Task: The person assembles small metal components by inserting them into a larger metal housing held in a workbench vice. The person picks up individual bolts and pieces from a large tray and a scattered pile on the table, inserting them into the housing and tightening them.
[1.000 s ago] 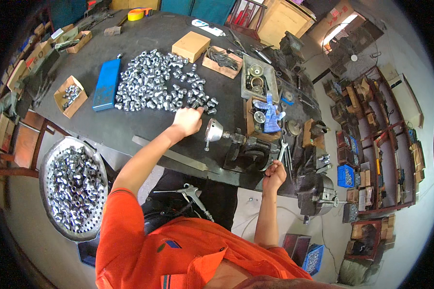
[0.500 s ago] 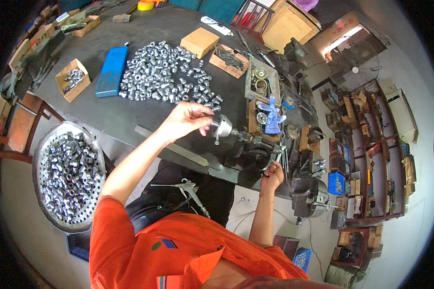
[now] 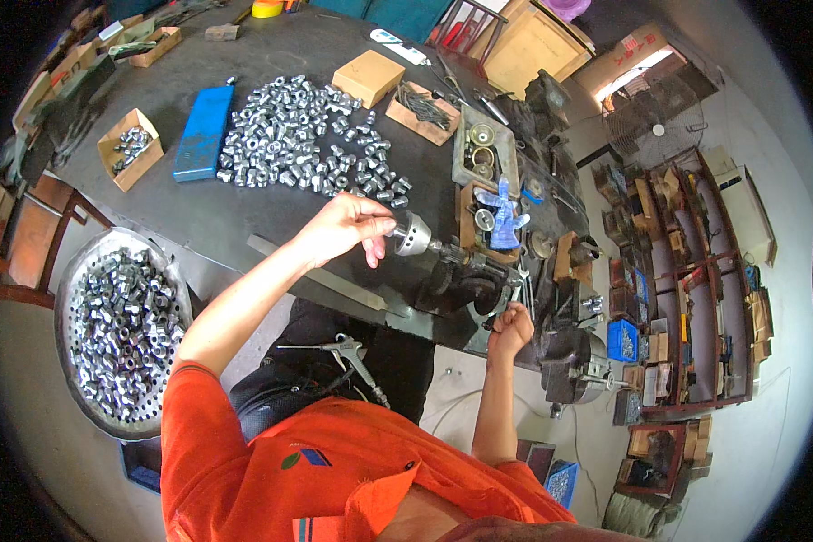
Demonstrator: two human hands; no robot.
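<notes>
My left hand (image 3: 341,230) reaches to the open end of a silver chuck (image 3: 413,235), thumb and forefinger pinched on a small metal part that mostly hides behind them. Its other fingers hang down loosely. The chuck sits on the left end of a dark bench-mounted machine (image 3: 465,278) at the table's front edge. At the machine's right end, my right hand (image 3: 512,331) is closed in a fist around a handle, mostly covered by the fingers. Just beyond the left hand lies a wide pile of silver hex fittings (image 3: 285,135) on the dark table.
A perforated metal pan (image 3: 68,366) full of fittings stands at my left. A blue box (image 3: 203,135), cardboard boxes (image 3: 368,78) and a blue glove (image 3: 504,217) lie on the table. An air gun (image 3: 357,361) rests in my lap. A vise (image 3: 578,366) and shelves (image 3: 696,316) stand right.
The chuck has turned: the peg that stuck out below it no longer shows there, and small holes face me. Both hands keep nearly the same places. The view has shifted slightly.
</notes>
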